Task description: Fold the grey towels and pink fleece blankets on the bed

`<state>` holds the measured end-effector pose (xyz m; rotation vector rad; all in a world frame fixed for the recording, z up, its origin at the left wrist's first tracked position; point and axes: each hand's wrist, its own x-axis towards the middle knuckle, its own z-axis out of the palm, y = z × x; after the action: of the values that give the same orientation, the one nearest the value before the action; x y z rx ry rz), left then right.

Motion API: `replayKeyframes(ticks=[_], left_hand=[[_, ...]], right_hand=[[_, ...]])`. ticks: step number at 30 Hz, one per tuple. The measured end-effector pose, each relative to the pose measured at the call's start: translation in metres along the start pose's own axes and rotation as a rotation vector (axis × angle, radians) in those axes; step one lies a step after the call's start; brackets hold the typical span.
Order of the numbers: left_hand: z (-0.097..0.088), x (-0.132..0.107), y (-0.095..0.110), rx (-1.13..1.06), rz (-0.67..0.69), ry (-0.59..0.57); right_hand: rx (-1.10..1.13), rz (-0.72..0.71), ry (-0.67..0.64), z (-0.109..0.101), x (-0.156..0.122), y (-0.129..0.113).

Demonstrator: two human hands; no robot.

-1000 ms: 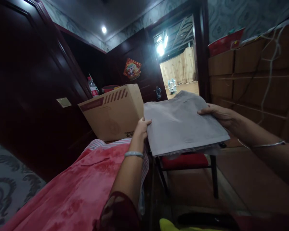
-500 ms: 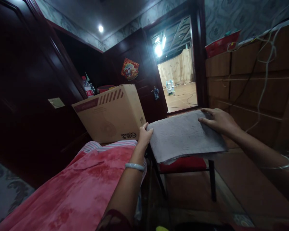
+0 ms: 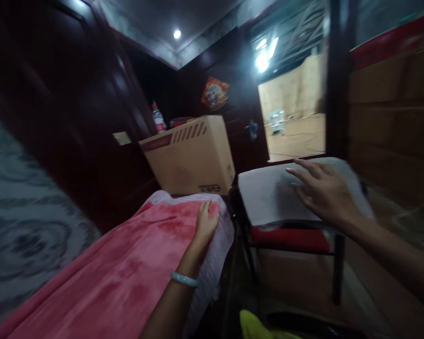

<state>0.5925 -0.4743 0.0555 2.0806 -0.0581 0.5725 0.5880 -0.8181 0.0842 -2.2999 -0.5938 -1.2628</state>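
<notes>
Dim room, dark reddish-brown wood panelling [image 3: 85,108] on one side and an open doorway with a dark frame [image 3: 339,84] giving onto a brighter space. Over by the panelling, a tan cardboard carton with maroon stripes [image 3: 187,162], plus a clear plastic bottle with a red cap [image 3: 158,118] showing above or behind it — can't tell which. Nearer, a pinkish-red plush blanket [image 3: 120,278] spread over a pale striped sheet [image 3: 215,263].

Main item: a pale grey, roughly rectangular cloth [image 3: 261,195], at the dark-legged chair with a red seat [image 3: 289,239], just above the seat's front edge. Draped over the chair back or lying on something else? Can't tell, support hidden.

Right hand [image 3: 320,188]: fingers spread, nothing clasped, right in front of the cloth and hiding part of it. Touching or hovering? Too blurry to say. Left hand [image 3: 205,226], pale blue-green bangle [image 3: 184,279] at the wrist: down at the blanket's edge, fingers loosely bent, well apart from the cloth. Pinching fabric or merely resting — can't tell.

Step in hand, as a guess: placing or smoothing the cloth at the chair. Next move probably calls for a flat, light palm on the cloth, or for the blanket, a firm pinch at its floppy edge.
</notes>
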Motion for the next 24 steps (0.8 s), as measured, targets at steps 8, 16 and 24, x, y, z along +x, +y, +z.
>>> replayKeyframes(ticks=[8,16,24], left_hand=[[-0.158,-0.177,-0.074,0.355,-0.385,0.141],[-0.27,-0.341,-0.059,0.963,-0.802,0.223],[-0.263,-0.411,-0.054,1.279,-1.152,0.08]], right_hand=[[0.837,-0.176,-0.629,0.13,-0.101,-0.138],[1.176,-0.297,-0.887,0.219,-0.115,-0.283],[0.584,-0.554,-0.877,0.266,-0.133,-0.342]])
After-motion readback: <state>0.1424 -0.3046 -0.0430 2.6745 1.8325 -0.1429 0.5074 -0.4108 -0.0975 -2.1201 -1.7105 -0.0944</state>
